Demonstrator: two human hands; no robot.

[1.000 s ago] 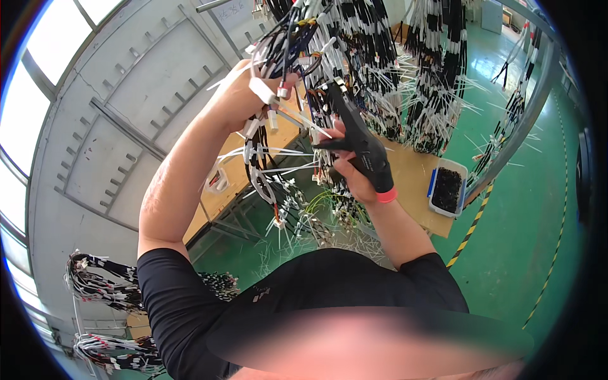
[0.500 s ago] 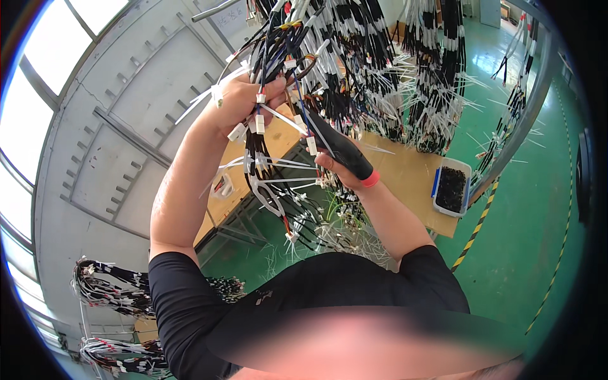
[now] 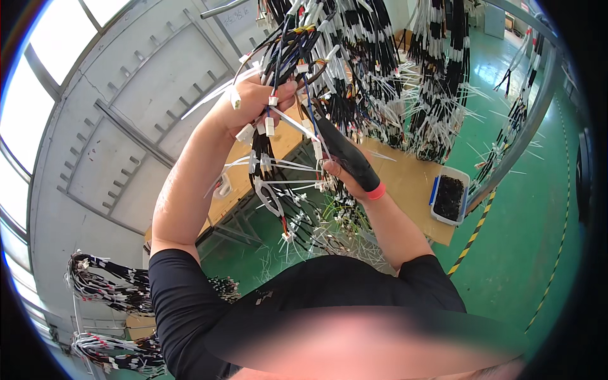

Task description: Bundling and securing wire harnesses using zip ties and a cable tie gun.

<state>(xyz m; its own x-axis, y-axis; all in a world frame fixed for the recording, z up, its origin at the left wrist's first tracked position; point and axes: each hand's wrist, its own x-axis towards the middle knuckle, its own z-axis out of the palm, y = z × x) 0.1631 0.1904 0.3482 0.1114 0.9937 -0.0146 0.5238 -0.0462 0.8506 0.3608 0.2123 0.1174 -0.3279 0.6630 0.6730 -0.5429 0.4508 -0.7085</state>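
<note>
In the head view, the left hand (image 3: pixel 253 104), upper centre of the frame, grasps a wire bundle (image 3: pixel 294 44) of dark and coloured leads, with white connectors (image 3: pixel 270 126) dangling below its fingers. To its right, the right hand (image 3: pixel 347 182) is wrapped around a black hand tool (image 3: pixel 345 152) with a red end, its nose close to the bundle; whether they touch cannot be told. A white strip (image 3: pixel 292 122) slants between the two hands.

Handwriting in dark strokes shows on a pale panel (image 3: pixel 237 17) near the top left of centre. The black shirt (image 3: pixel 354 285), lower centre, bears a small pale mark, too small to make out. Many black-and-white harnesses (image 3: pixel 437 82) hang at upper right. Right of centre, a clear tub (image 3: pixel 446 219) of dark bits stands on a wooden table (image 3: pixel 405 183).
</note>
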